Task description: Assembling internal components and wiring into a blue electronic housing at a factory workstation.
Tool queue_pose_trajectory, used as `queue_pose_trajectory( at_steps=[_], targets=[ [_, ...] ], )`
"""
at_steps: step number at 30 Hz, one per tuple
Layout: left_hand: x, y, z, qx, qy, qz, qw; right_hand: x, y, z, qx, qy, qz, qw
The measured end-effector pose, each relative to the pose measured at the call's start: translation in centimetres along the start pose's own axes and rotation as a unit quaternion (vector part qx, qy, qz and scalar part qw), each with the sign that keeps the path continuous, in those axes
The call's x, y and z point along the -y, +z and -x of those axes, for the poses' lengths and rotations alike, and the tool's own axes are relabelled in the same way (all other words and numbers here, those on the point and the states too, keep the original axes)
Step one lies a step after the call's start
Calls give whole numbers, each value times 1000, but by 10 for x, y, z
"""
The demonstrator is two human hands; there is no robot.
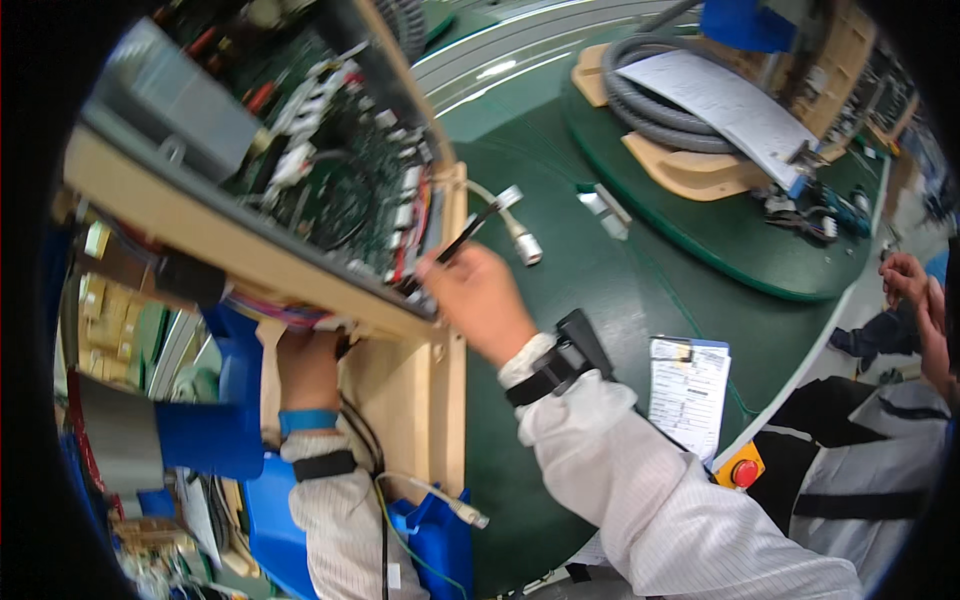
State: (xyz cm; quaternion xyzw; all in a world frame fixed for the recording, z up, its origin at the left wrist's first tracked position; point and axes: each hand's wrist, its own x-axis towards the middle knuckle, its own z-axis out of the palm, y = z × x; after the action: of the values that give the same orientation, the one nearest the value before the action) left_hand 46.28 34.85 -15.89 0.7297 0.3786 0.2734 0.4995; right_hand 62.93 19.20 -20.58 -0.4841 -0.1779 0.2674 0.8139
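Observation:
My right hand [480,300] is at the right edge of a large beige-framed housing full of circuit boards [350,200]. Its fingers are pinched on a short black cable [466,234] that sticks up and to the right past the frame. My left hand [308,365] reaches up beneath the housing's lower edge, beside a bundle of coloured wires [275,308]; its fingers are hidden there. A pale cable with a white connector [527,246] hangs over the frame's right side, just above my right hand. Red and white wires run along the boards' edge nearest that hand.
Grey coiled hose [660,120] and paper sheets [720,100] lie on a round green platform at the far right. A clipboard with a form [690,390] and a red stop button [744,472] sit nearer. Blue bins [440,540] stand below. Another person's hand [905,280] is at right.

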Motion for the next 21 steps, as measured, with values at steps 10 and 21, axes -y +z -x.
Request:
queue_pose_trajectory(
  at_steps=[10,21],
  targets=[
    [137,-88,-79,109,200,-340,912,-29,17,-3,-7,-17,58,998],
    [72,-60,-64,51,213,-504,835,-18,14,-17,-75,-95,3,993]
  ],
)
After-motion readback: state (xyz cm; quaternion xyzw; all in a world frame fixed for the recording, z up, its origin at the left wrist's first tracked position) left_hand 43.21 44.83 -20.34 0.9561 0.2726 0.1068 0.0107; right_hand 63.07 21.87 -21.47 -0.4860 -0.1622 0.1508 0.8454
